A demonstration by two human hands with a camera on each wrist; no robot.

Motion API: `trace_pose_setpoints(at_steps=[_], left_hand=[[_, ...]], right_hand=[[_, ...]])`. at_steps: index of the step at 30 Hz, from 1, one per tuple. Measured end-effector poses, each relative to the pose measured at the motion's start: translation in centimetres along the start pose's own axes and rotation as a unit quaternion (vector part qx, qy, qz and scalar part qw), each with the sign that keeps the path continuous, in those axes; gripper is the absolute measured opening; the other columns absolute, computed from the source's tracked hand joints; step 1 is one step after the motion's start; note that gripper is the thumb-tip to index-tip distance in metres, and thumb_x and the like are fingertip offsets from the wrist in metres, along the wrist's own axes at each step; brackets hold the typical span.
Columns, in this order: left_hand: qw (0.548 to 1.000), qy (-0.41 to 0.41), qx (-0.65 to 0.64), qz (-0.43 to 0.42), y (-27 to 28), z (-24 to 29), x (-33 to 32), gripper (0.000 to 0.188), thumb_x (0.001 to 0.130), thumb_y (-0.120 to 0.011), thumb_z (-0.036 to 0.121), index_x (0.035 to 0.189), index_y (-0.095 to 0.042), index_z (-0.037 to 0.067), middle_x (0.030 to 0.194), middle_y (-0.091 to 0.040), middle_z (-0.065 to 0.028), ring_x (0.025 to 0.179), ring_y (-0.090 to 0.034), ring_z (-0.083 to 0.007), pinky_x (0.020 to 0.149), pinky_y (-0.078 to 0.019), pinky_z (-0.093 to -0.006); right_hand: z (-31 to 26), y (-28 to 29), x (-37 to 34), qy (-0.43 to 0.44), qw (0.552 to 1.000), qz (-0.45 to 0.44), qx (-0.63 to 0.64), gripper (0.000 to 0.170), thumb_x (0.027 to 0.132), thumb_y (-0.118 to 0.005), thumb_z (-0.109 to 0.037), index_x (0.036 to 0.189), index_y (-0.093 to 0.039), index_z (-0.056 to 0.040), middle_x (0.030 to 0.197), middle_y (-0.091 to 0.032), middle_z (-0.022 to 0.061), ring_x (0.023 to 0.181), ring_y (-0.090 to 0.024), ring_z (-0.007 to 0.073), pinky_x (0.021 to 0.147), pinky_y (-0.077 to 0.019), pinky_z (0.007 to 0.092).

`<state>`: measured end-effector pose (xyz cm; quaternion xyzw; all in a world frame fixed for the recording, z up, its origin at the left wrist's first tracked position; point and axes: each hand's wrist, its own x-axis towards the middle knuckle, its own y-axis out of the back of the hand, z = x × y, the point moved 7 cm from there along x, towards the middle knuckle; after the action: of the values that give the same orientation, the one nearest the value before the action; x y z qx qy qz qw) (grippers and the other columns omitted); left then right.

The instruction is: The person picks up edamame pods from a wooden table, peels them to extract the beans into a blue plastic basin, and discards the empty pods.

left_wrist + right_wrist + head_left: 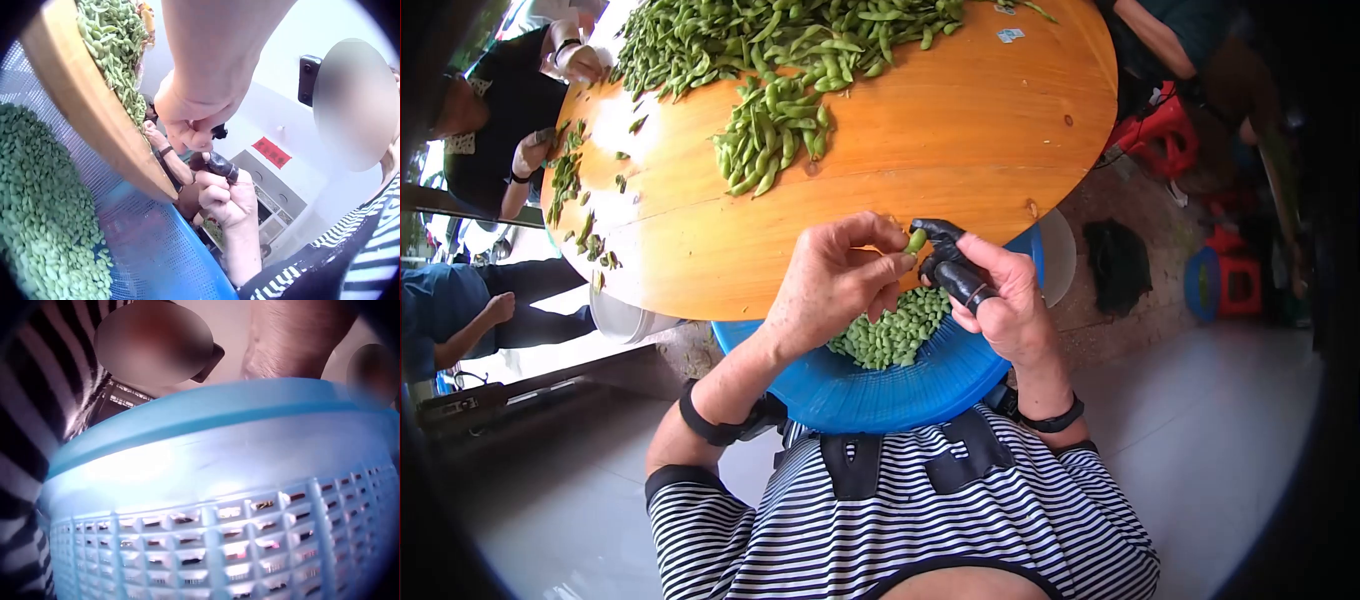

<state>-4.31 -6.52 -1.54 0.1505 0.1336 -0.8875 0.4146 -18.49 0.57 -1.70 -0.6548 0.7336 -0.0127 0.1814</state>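
Over a blue basket (pixel 830 400), my left hand (pixel 835 280) pinches a green soybean pod (pixel 916 241) between thumb and fingertips. From the other side my right hand (pixel 1010 300) grips the pod's end with its thumb and a finger, which wear black coverings (pixel 960 282). Shelled green beans (pixel 890 335) lie in the basket below, also seen as a broad heap of beans (pixel 47 212) in the left wrist view. Basket wall (pixel 219 462) fills most of the right wrist view, where the right fingers are out of sight.
A round wooden table (pixel 940 150) overhangs the basket's far side. It bears a small pile of pods (pixel 770 130) and a large heap (pixel 780 35) behind. Another person's hands (pixel 532 152) work at the left edge, near scattered pods (pixel 565 175). Red stools (pixel 1165 135) stand at right.
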Motion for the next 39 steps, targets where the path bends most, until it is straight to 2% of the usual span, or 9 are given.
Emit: trace_pose_setpoints(at_steps=[13, 16, 19, 21, 23, 25, 28, 35, 39], left_hand=[[0.997, -0.028, -0.069, 0.003, -0.2, -2.0, 0.0, 0.005, 0.087, -0.065, 0.001, 0.088, -0.06, 0.0, 0.069, -0.061, -0.0049, 0.052, -0.056, -0.0081, 0.042, -0.0406, -0.0208], [0.988, -0.005, -0.145, -0.054, -0.7, -2.0, -0.1, 0.006, 0.087, -0.065, 0.001, 0.088, -0.059, 0.001, 0.069, -0.06, -0.0035, 0.055, -0.056, -0.0077, 0.044, -0.0405, -0.0211], [0.961, 0.027, -0.243, -0.127, -1.3, -2.5, -0.3, 0.008, 0.088, -0.067, 0.004, 0.089, -0.059, 0.002, 0.068, -0.059, -0.0018, 0.06, -0.056, -0.0073, 0.049, -0.0425, -0.0213], [0.945, 0.038, -0.282, -0.161, -2.3, -2.5, -0.5, 0.01, 0.087, -0.068, 0.005, 0.088, -0.058, 0.003, 0.069, -0.06, -0.0016, 0.062, -0.057, -0.0075, 0.051, -0.0436, -0.0216], [0.977, -0.026, -0.21, -0.034, -2.1, -2.1, -0.5, 0.012, 0.087, -0.069, 0.008, 0.09, -0.058, 0.003, 0.069, -0.059, -0.0005, 0.065, -0.056, -0.007, 0.055, -0.0442, -0.0215], [0.987, -0.055, -0.148, -0.019, -1.8, -2.4, -0.4, 0.014, 0.087, -0.069, 0.01, 0.088, -0.058, 0.002, 0.069, -0.059, -0.0004, 0.065, -0.055, -0.0071, 0.056, -0.0445, -0.0224], [0.996, -0.087, -0.013, 0.016, -1.3, -1.8, -0.6, 0.018, 0.088, -0.07, 0.012, 0.084, -0.057, 0.001, 0.067, -0.057, 0.0004, 0.063, -0.053, -0.0076, 0.056, -0.0442, -0.0245], [0.966, -0.133, 0.222, 0.001, -0.6, -1.0, -0.8, 0.023, 0.096, -0.058, 0.018, 0.082, -0.057, -0.001, 0.055, -0.049, 0.003, 0.05, -0.044, -0.0089, 0.047, -0.0384, -0.027], [0.991, 0.004, -0.037, -0.132, -0.8, -2.4, -0.5, 0.029, 0.102, -0.047, 0.023, 0.088, -0.058, 0.0, 0.068, -0.059, -0.0017, 0.053, -0.052, -0.0076, 0.049, -0.0415, -0.0237]], right_hand=[[0.1, 0.0, 0.0, -0.001, 0.994, -0.035, -0.102, 0.041, 0.069, -0.042, 0.002, 0.105, -0.063, 0.0058, 0.068, -0.048, -0.0037, 0.057, -0.041, 0.0018, 0.05, -0.0342, 0.0191], [0.7, 0.4, 0.3, 0.007, 0.996, -0.087, -0.017, 0.041, 0.074, -0.044, 0.001, 0.11, -0.063, 0.0035, 0.074, -0.055, 0.0009, 0.056, -0.039, 0.0024, 0.048, -0.033, 0.0176], [2.2, 0.1, 0.4, -0.041, 0.939, -0.2, 0.276, 0.037, 0.086, -0.047, -0.005, 0.12, -0.06, -0.0006, 0.092, -0.064, 0.0165, 0.053, -0.036, 0.0033, 0.042, -0.0296, 0.0148], [2.3, 0.2, 0.2, -0.046, 0.946, -0.179, 0.265, 0.039, 0.083, -0.046, -0.004, 0.119, -0.06, -0.0001, 0.086, -0.062, 0.0124, 0.053, -0.036, 0.003, 0.042, -0.0297, 0.0155], [2.2, -0.2, 0.0, -0.052, 0.953, -0.157, 0.255, 0.041, 0.081, -0.045, -0.003, 0.118, -0.061, 0.0004, 0.081, -0.06, 0.0083, 0.053, -0.036, 0.0027, 0.043, -0.0299, 0.0162], [1.8, -0.3, -0.2, -0.013, 0.989, -0.121, 0.08, 0.044, 0.074, -0.04, -0.001, 0.113, -0.062, 0.0018, 0.071, -0.05, -0.0004, 0.054, -0.035, 0.0023, 0.045, -0.0307, 0.0172], [1.2, -0.4, -0.2, -0.026, 0.996, -0.082, 0.022, 0.046, 0.07, -0.037, -0.001, 0.107, -0.063, 0.0029, 0.067, -0.041, -0.005, 0.055, -0.035, 0.0019, 0.046, -0.0312, 0.0179], [1.5, 0.0, -0.1, -0.005, 0.997, -0.075, -0.036, 0.039, 0.073, -0.04, -0.001, 0.104, -0.064, 0.0036, 0.067, -0.045, -0.0041, 0.057, -0.038, 0.0019, 0.047, -0.0313, 0.0179], [2.2, 0.3, -0.2, -0.067, 0.988, -0.107, 0.089, 0.034, 0.074, -0.043, 0.001, 0.101, -0.064, 0.0025, 0.068, -0.048, -0.0033, 0.057, -0.04, 0.0022, 0.048, -0.0318, 0.0189]])
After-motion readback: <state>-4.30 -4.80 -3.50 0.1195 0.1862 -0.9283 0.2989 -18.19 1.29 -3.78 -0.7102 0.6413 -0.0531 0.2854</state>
